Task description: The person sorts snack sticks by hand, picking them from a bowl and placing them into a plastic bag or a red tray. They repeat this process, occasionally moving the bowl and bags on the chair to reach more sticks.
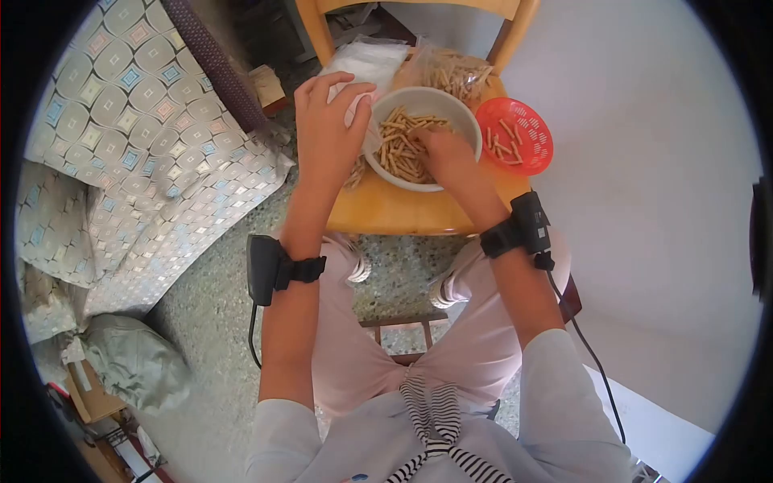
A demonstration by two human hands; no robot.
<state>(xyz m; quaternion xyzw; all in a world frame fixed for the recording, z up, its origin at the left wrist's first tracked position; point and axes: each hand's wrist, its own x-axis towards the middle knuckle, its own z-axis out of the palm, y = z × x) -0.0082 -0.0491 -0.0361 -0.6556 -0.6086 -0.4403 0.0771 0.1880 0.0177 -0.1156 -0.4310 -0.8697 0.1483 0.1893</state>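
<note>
My left hand [332,121] is at the left rim of a white bowl [475,133], its fingers curved around a clear plastic bag [372,138] that hangs against the rim. Short brown sticks [398,145] fill much of the bowl. Inside its right part, my right hand [439,149] reaches down with bent fingers closed on some of the sticks; the fingertips are partly hidden. Beside the bowl on the right, a red perforated basket [543,145] holds several loose sticks.
Everything stands on a yellow wooden chair [394,213]. Behind the bowl lie a filled clear bag [459,72] and a stack of white plastic bags [366,60]. Patterned fabric [145,137] covers furniture at left; a white wall is at right.
</note>
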